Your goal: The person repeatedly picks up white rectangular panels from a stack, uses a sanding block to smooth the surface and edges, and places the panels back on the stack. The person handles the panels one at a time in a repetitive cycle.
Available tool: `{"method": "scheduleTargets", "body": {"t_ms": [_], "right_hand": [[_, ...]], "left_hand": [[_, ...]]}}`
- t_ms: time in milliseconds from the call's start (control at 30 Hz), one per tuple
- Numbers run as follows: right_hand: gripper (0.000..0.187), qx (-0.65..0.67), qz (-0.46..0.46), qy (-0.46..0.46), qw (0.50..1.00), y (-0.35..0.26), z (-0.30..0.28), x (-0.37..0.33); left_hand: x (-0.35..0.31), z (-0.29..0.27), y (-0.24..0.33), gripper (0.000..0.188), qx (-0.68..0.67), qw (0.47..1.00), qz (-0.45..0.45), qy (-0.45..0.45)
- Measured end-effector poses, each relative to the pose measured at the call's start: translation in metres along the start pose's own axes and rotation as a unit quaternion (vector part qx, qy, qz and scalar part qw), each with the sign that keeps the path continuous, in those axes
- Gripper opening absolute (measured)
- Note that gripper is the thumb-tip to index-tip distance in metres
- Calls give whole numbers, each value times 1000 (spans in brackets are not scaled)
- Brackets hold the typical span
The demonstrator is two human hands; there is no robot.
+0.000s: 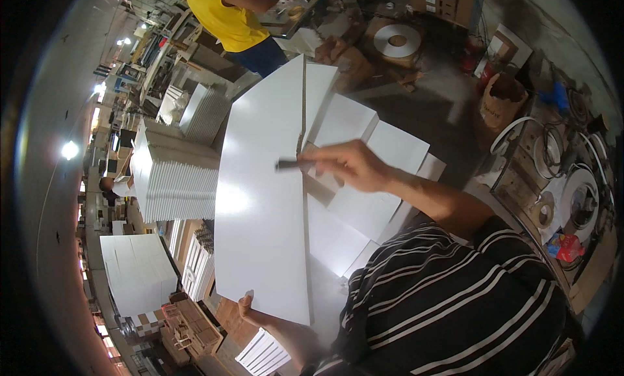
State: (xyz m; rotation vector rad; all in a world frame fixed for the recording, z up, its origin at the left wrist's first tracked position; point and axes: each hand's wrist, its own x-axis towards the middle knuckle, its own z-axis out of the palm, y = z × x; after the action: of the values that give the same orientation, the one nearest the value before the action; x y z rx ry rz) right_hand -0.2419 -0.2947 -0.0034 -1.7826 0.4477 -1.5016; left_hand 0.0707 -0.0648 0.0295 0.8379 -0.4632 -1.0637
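A large white board (pixel 260 181) with one curved side and one straight raw edge stretches before me. My left hand (pixel 263 317) grips its near end, thumb over the rim and the other fingers hidden. Closed around a short, dark, flat hand tool (pixel 286 164) is my right hand (pixel 354 166), beside the middle of the board's straight edge. The tool's tip reaches over the white face; motion blur hides its exact kind. More white panels (pixel 364 207) lie overlapped to the right, lower than the board.
Tall stacks of white boards (pixel 179 177) stand to the left. On the right is a cluttered bench (pixel 520 187) with rolls of edge strip (pixel 578 203). A paper sack (pixel 502 103) sits behind it. Another person in a yellow top (pixel 224 18) works at the far side.
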Motion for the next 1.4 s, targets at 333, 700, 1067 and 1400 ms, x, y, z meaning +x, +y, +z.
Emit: {"method": "scheduleTargets", "body": {"t_ms": [333, 700, 1067, 1400], "right_hand": [[30, 126, 73, -101, 984, -24, -16, -5], [33, -70, 62, 64, 994, -38, -11, -7], [27, -130, 54, -88, 986, -42, -15, -17], [34, -166, 59, 1, 984, -32, -12, -25]], "left_hand": [[-1, 5, 0, 53, -17, 999, -28, -29], [-7, 31, -3, 48, -58, 996, -40, -60], [-5, 1, -7, 49, -78, 993, -37, -77], [-10, 4, -6, 51, -36, 998, -34, -44]]}}
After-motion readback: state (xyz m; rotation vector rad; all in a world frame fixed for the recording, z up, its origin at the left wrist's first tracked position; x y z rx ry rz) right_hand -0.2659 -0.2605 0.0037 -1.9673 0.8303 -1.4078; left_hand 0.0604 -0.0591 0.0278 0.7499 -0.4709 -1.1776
